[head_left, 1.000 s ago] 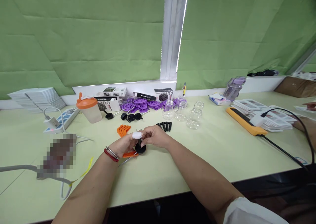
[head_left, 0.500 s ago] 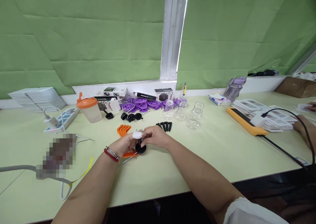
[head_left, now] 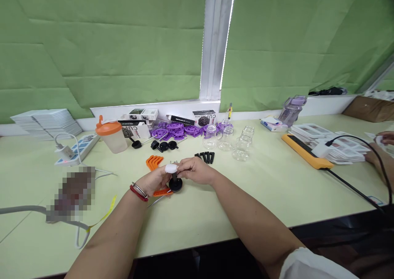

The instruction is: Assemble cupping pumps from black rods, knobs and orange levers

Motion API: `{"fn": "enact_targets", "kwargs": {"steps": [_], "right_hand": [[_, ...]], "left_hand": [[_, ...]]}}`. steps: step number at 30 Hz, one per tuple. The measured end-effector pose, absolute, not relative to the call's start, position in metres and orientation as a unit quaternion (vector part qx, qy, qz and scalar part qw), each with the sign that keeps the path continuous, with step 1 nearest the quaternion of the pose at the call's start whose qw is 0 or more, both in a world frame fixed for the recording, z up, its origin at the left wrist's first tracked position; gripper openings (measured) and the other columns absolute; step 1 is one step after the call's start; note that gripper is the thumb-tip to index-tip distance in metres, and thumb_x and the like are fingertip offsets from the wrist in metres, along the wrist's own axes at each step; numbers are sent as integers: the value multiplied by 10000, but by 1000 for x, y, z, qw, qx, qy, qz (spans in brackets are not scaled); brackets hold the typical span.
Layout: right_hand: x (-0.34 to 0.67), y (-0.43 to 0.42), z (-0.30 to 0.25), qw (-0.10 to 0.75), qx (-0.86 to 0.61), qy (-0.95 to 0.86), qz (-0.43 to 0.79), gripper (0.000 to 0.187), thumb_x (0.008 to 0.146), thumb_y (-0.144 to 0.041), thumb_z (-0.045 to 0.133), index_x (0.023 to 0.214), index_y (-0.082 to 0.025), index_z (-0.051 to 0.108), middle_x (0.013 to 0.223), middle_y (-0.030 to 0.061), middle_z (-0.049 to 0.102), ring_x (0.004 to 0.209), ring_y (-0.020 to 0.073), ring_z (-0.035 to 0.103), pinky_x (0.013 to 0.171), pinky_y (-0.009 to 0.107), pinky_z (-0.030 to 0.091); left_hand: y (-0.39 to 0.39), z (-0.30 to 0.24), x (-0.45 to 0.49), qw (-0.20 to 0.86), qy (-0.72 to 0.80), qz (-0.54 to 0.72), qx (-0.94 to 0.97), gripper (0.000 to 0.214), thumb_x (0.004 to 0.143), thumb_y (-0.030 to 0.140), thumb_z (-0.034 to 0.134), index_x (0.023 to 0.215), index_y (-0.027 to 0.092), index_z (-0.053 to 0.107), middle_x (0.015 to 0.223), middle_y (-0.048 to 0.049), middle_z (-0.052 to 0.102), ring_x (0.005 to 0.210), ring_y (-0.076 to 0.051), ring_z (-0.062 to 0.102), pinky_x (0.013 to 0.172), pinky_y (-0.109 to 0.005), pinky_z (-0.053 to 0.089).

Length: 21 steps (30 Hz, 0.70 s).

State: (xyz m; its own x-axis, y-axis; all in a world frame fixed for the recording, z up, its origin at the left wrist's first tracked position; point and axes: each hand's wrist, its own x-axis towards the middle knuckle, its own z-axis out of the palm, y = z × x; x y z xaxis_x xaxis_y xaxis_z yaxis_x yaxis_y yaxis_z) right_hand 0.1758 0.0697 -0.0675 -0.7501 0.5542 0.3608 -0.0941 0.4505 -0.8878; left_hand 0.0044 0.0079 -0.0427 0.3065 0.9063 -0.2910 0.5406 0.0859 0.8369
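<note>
Closed around the stem of a black part with a round disc base point(head_left: 175, 184) is my left hand point(head_left: 155, 182), its thumb in a white cover. My right hand point(head_left: 196, 170) meets it at the top of the stem, fingers pinched together; what lies between those fingertips is hidden. Beneath my left hand lies an orange piece point(head_left: 162, 192) with a thin metal rod beside it, partly covered. Just beyond my hands are orange angled pieces point(head_left: 154, 162) and several short black handles point(head_left: 205, 157). Small prongs poke out behind my fingers.
Black knob-like parts with metal rods point(head_left: 164, 145), purple openwork pieces point(head_left: 175, 130) and printed boxes point(head_left: 135, 130) line the back. Clear cups point(head_left: 241, 149) stand right of them. A shaker bottle point(head_left: 112, 137) is at left, an orange power strip point(head_left: 304, 152) and another person's hand point(head_left: 378, 160) at right.
My right thumb has lifted from beside the disc toward the top of the stem. My left hand keeps its place. At far right, the other person's hand has shifted with a white item.
</note>
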Motion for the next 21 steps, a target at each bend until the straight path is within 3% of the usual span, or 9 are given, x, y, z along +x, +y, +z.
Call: {"fn": "enact_targets", "kwargs": {"steps": [4,10,14,21], "right_hand": [[176,68,-65,321,-149,-786,507,111,718,-142,646,766,-191,733,821,19,662,809,156,624,749,274,469],[175,68,-65,319,-145,-785,510,34,700,-192,692,728,-175,702,796,19,662,800,160,626,757,276,466],[173,70,-71,317,-153,-765,540,84,662,-217,728,694,-165,670,782,9,658,773,157,623,726,268,463],[173,70,-73,317,-192,-747,553,181,590,-239,775,669,-151,639,711,-12,616,635,115,548,617,242,430]], "left_hand": [[10,-47,2,618,534,246,521,447,826,490,293,1098,206,506,524,20,291,606,-210,500,563,-330,497],[12,-50,-1,642,533,266,482,322,770,483,417,891,215,548,496,16,312,656,-227,523,558,-314,463],[10,-50,0,659,515,288,465,258,720,478,493,765,225,524,475,19,298,631,-232,512,520,-305,441],[9,-49,3,687,471,320,451,217,697,449,560,750,239,542,509,7,362,604,-222,511,480,-291,439]]}}
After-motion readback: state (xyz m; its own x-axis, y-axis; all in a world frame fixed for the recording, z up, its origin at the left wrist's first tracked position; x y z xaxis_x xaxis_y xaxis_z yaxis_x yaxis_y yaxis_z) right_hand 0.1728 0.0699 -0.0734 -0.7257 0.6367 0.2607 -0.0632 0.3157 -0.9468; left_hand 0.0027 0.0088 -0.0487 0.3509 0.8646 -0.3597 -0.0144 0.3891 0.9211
